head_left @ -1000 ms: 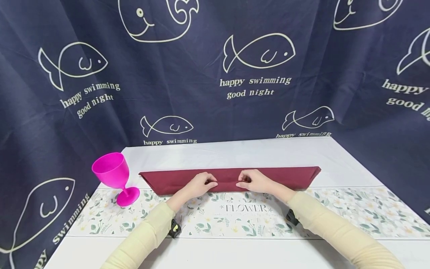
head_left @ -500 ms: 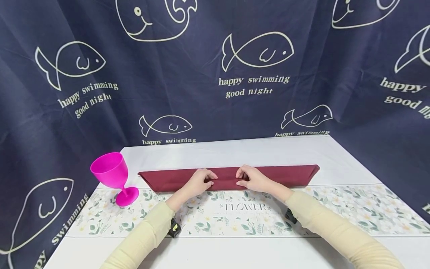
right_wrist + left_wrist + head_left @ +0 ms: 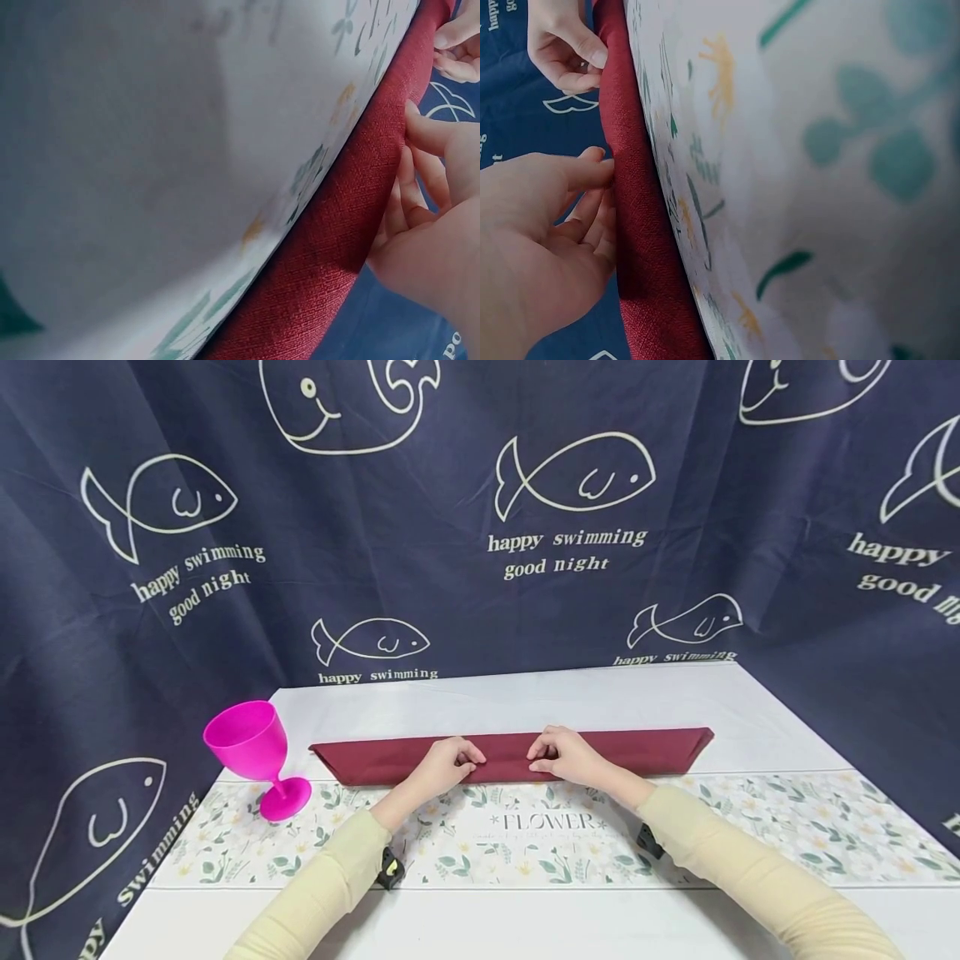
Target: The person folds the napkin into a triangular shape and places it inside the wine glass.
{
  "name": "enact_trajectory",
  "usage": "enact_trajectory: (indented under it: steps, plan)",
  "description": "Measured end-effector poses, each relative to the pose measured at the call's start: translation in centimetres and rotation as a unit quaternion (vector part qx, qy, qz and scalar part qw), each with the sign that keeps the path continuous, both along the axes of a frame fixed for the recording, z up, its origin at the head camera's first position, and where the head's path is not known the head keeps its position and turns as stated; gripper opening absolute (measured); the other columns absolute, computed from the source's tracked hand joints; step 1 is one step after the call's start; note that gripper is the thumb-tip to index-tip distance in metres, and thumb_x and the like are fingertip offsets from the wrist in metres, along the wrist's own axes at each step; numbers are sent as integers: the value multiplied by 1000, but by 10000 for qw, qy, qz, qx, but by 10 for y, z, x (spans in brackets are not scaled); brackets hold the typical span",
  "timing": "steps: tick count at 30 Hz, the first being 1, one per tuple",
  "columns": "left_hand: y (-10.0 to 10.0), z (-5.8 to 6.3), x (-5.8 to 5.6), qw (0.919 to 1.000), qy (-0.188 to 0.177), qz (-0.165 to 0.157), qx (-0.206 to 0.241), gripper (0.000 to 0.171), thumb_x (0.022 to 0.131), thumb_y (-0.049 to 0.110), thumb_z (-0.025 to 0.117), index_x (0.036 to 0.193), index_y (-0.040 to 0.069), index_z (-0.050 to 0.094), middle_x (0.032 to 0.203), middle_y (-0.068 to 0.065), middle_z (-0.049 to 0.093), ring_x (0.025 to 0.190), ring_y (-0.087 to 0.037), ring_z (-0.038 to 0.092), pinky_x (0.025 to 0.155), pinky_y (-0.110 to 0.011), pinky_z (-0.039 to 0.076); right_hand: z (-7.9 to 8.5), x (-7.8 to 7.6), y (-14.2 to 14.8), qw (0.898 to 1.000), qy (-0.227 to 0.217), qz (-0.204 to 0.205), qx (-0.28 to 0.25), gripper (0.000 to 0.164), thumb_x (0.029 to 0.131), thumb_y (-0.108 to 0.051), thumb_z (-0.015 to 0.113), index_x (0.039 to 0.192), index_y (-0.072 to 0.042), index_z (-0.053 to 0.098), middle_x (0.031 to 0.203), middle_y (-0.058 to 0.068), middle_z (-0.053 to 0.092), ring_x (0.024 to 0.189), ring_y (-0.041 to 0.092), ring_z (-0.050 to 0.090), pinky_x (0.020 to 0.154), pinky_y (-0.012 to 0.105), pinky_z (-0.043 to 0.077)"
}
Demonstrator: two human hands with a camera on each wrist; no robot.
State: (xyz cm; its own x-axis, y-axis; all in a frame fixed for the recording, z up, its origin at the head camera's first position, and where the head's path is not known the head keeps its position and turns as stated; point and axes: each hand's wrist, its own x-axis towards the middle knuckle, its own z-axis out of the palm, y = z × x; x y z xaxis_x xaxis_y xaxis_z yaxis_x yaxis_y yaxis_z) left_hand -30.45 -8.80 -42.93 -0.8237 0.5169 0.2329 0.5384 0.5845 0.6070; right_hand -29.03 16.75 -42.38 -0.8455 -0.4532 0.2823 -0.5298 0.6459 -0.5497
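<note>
A dark red cloth napkin point(image 3: 622, 753) lies as a long folded strip across the table, its ends slanting inward toward the front. My left hand point(image 3: 444, 765) pinches it left of the middle, thumb on the near side and fingers curled over the top. Just to the right, my right hand point(image 3: 572, 758) pinches the same strip in a mirrored pose. A short stretch of cloth shows between the two hands. The left wrist view shows the thumb against the rounded near edge of the cloth point(image 3: 649, 247). The right wrist view has the fingertips on that edge point(image 3: 322, 240).
A bright pink goblet point(image 3: 251, 743) stands upright at the left, beyond the strip's left end. Under the hands runs a floral table runner point(image 3: 787, 835) on the white table point(image 3: 570, 927). A navy curtain point(image 3: 450, 560) with fish drawings hangs behind and at both sides.
The cloth's near edge has shifted slightly away from me, making the strip look a little narrower. Both hands stay almost in place, with the fingers drawing closer to the thumbs. The goblet stays put.
</note>
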Motion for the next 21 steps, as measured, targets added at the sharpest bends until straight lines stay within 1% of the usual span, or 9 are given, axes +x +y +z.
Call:
enact_trajectory:
  steps: [3,6,11,16,19,21]
  plan:
    - [-1,0,1,10000,-12,-95,9,8,86,6,66,91,11,71,88,-1,64,70,-7,54,62,-18,46,0,0,0,10000,14,9,19,6,80,-12,73,83,-13,68,79,-2,57,67,7,43,63,22,41]
    - [-2,-1,1,9997,75,-244,-59,8,86,12,68,93,12,71,89,0,64,72,-9,53,64,-20,46,0,0,-1,10000,29,9,41,4,81,-11,73,82,-12,69,76,-4,55,65,6,42,62,22,40]
    - [-1,-1,1,9984,189,-429,-318,19,83,19,72,100,10,69,94,-1,63,81,-12,53,72,-25,47,1,0,0,9999,41,17,111,4,82,-12,72,85,-10,71,76,-5,56,64,6,42,61,21,40]
    - [0,0,2,9977,131,-416,-513,27,81,15,74,105,8,66,98,-4,61,87,-15,53,79,-31,47,3,1,1,9992,142,147,357,6,86,-14,67,89,-12,72,81,-5,58,66,5,45,61,20,41]
    - [0,1,3,9977,61,-373,-570,27,81,10,73,106,7,66,99,-5,60,89,-16,53,81,-33,47,4,2,0,9986,176,259,433,9,86,-20,68,90,-13,72,83,-3,60,68,8,48,62,21,43]
    - [0,1,4,9975,55,-366,-600,27,81,8,72,107,7,65,100,-5,59,90,-17,54,82,-34,47,4,2,0,9986,133,290,427,14,84,-26,70,90,-13,71,84,-2,60,71,11,49,64,23,43]
